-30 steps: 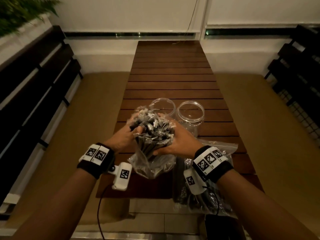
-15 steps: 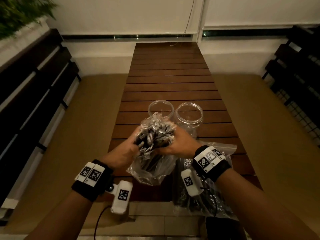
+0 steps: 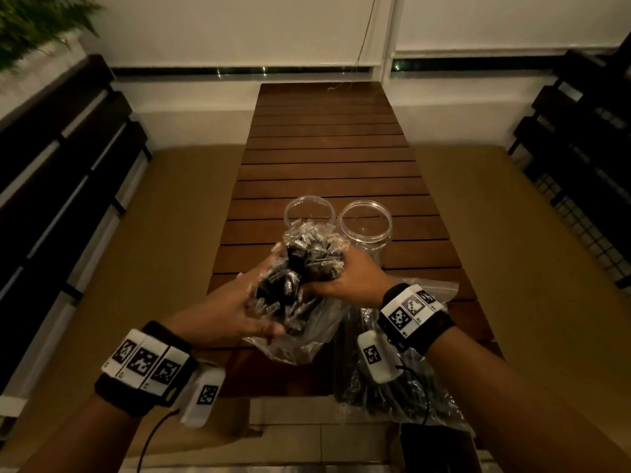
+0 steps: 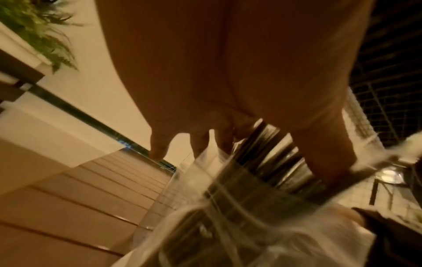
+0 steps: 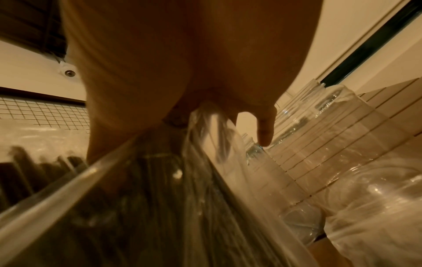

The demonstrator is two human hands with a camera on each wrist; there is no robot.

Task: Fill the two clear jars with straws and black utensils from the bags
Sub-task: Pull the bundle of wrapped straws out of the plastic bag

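Two clear open jars stand side by side on the slatted wooden table (image 3: pixel 327 138): the left jar (image 3: pixel 309 206) and the right jar (image 3: pixel 365 220). Just in front of them I hold a clear plastic bag (image 3: pixel 300 339) upright, full of black wrapped straws (image 3: pixel 307 257) that stick out of its mouth. My left hand (image 3: pixel 235 308) grips the bag's left side and my right hand (image 3: pixel 345 278) grips the straw bundle through the plastic on the right. In the left wrist view my fingers (image 4: pixel 200 140) curl over the bag (image 4: pixel 228 216). A second bag of black utensils (image 3: pixel 392 387) lies at the near right.
Dark slatted benches (image 3: pixel 58 172) line the left side and another bench (image 3: pixel 587 138) the right. A fern (image 3: pixel 37 22) hangs at the top left. The far half of the table holds nothing but bare slats. A dark box (image 3: pixel 437 448) sits below the near table edge.
Both hands have shifted their grip on the bag; the left hand slid lower down its side, and the straw bundle stands a little higher out of the bag's mouth.
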